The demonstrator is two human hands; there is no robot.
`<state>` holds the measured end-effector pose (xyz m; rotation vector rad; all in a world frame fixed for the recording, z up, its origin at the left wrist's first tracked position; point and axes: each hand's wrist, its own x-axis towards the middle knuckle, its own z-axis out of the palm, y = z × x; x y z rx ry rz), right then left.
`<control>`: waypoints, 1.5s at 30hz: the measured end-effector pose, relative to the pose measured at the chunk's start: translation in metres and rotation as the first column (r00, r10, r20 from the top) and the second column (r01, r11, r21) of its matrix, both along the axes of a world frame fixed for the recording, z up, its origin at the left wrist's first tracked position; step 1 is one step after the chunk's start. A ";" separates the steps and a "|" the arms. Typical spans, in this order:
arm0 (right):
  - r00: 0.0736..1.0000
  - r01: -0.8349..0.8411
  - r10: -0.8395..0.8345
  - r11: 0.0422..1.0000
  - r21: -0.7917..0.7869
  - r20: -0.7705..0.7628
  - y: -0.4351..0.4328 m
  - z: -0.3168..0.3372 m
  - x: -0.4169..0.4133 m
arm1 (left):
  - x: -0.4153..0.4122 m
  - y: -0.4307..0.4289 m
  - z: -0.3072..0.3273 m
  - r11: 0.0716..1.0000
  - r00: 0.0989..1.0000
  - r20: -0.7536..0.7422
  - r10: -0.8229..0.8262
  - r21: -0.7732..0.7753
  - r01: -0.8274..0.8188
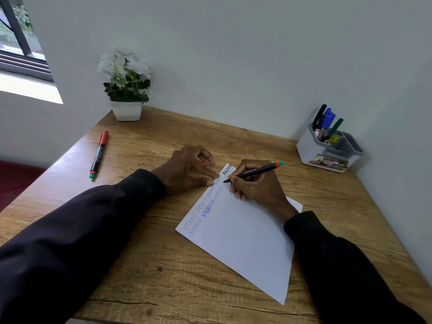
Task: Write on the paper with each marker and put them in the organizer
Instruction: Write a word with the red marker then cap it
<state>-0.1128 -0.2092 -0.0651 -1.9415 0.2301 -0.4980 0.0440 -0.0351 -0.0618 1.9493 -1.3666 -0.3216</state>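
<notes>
A white sheet of paper (243, 235) lies tilted on the wooden desk, with two rows of handwritten words along its upper left edge. My right hand (259, 185) grips a black marker (254, 172) with a red and teal end, its tip touching the paper near the top corner. My left hand (189, 169) presses fingertips on the paper's edge and pinches a small red cap (204, 163) between its fingers. A second black marker with a red cap (99, 154) lies at the desk's left side. The white and grey organizer (329, 148) at the back right holds several markers.
A white pot of white flowers (126, 90) stands at the desk's back left corner. Walls close the desk in behind and to the right. A window is at the upper left. The desk's front edge runs near the bottom of the view.
</notes>
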 end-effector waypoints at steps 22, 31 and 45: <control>0.999 0.015 -0.015 1.000 0.002 -0.043 0.006 0.004 -0.001 | -0.003 0.002 0.003 0.999 1.000 0.011 0.002 0.050 -0.003; 0.999 0.032 -0.032 0.999 -0.008 -0.006 0.005 0.002 0.000 | -0.007 0.004 0.009 0.998 0.999 0.020 -0.030 0.053 0.029; 0.998 0.054 -0.054 0.998 0.019 -0.013 0.007 0.001 0.002 | -0.004 0.002 0.005 0.999 0.999 0.038 -0.004 0.050 0.003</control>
